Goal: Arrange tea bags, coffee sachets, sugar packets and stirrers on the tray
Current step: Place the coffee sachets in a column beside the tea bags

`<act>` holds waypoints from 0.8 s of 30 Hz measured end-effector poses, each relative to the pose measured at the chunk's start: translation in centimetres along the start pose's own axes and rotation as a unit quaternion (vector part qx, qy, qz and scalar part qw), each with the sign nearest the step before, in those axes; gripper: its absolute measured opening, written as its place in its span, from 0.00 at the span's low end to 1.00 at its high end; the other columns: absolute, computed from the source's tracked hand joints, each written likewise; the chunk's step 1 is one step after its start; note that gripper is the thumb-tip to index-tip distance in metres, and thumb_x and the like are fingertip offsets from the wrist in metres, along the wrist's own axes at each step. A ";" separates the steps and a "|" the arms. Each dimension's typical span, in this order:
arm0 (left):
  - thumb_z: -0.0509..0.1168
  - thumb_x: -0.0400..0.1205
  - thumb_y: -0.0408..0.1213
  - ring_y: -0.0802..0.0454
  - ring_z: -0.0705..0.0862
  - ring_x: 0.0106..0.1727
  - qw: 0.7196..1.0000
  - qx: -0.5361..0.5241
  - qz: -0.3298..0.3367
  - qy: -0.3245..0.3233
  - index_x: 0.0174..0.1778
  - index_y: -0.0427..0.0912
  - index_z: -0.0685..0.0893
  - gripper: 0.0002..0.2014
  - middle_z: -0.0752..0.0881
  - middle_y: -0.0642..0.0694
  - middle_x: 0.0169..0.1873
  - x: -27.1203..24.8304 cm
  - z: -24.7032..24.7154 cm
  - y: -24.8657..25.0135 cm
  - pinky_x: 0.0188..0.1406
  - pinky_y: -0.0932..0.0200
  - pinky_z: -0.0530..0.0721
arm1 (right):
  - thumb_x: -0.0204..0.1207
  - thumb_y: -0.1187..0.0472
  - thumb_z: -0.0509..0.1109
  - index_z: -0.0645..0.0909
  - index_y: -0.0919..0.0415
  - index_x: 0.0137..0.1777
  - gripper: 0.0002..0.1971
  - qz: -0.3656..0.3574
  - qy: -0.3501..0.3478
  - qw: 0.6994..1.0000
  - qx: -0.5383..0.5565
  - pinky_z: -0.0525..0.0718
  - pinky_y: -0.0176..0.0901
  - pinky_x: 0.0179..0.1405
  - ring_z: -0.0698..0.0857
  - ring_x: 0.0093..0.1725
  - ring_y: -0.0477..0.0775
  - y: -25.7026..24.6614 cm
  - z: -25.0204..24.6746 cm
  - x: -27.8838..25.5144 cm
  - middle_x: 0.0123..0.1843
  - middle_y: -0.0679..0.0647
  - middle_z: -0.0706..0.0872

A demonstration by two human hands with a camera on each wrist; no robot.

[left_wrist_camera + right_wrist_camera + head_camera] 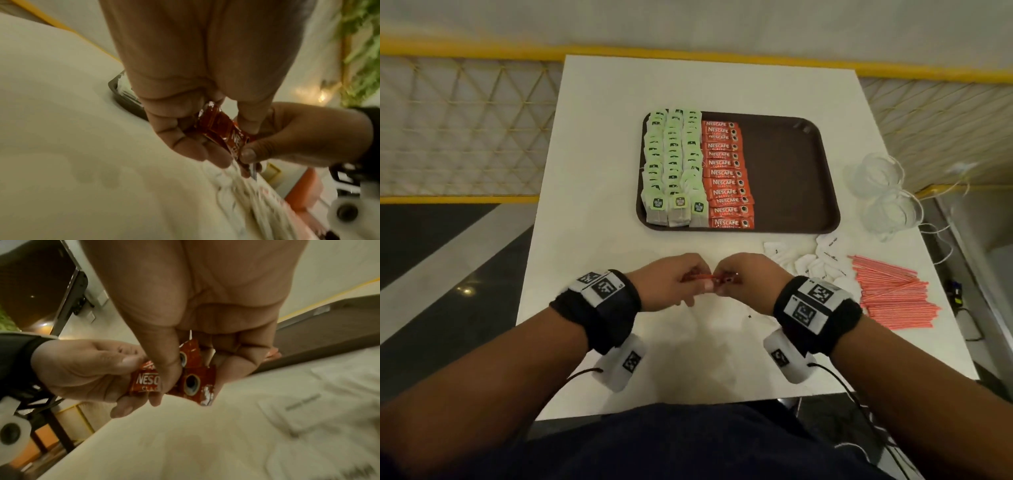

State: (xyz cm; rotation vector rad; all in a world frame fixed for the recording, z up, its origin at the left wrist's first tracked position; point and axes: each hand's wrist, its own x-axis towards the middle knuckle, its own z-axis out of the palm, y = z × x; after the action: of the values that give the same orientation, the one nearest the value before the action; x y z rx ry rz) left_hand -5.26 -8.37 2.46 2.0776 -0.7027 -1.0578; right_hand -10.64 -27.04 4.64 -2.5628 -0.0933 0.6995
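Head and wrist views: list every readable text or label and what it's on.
"NESCAFE CLASSIC": red coffee sachets in the tray.
"NES… CLA…", partly covered: sachets held in both hands.
Green tea bag tags: logo print too small to read.
White sugar packets: print too small, blurred.
Wristbands: square marker codes, no words.

A white rectangular desk (599, 144) stands against a yellow-framed lattice railing (465, 113), with clear plastic loops (876, 192) at its right edge.
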 end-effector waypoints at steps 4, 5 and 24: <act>0.60 0.88 0.42 0.66 0.84 0.36 0.995 -0.067 0.024 0.077 0.54 0.44 0.81 0.07 0.84 0.52 0.40 2.4 -3.0 2.3 0.37 0.69 0.84 | 0.74 0.52 0.76 0.86 0.53 0.54 0.11 0.011 0.063 0.997 0.048 0.81 0.46 0.49 0.83 0.46 0.49 1.1 -4.2 1.7 0.46 0.47 0.86; 0.60 0.88 0.42 0.68 0.83 0.34 0.991 -0.083 0.025 0.101 0.54 0.43 0.81 0.07 0.84 0.52 0.38 3.2 -3.7 2.8 0.36 0.70 0.83 | 0.73 0.51 0.77 0.85 0.52 0.53 0.12 0.016 0.088 0.993 0.071 0.83 0.46 0.49 0.85 0.46 0.49 1.7 -5.3 2.3 0.46 0.47 0.87; 0.55 0.90 0.43 0.55 0.81 0.37 0.890 -0.309 -0.042 0.333 0.55 0.41 0.81 0.12 0.87 0.48 0.44 15.6 -14.5 1.8 0.35 0.60 0.78 | 0.78 0.68 0.72 0.85 0.61 0.47 0.02 0.102 0.128 0.879 0.449 0.81 0.36 0.29 0.85 0.32 0.47 10.3 -15.5 17.4 0.38 0.55 0.90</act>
State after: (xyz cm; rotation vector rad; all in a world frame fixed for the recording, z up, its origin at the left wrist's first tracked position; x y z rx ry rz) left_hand 14.77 -15.85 2.82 1.7253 0.0771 -0.4463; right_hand 11.54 -39.61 3.53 -1.7356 0.4875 0.3343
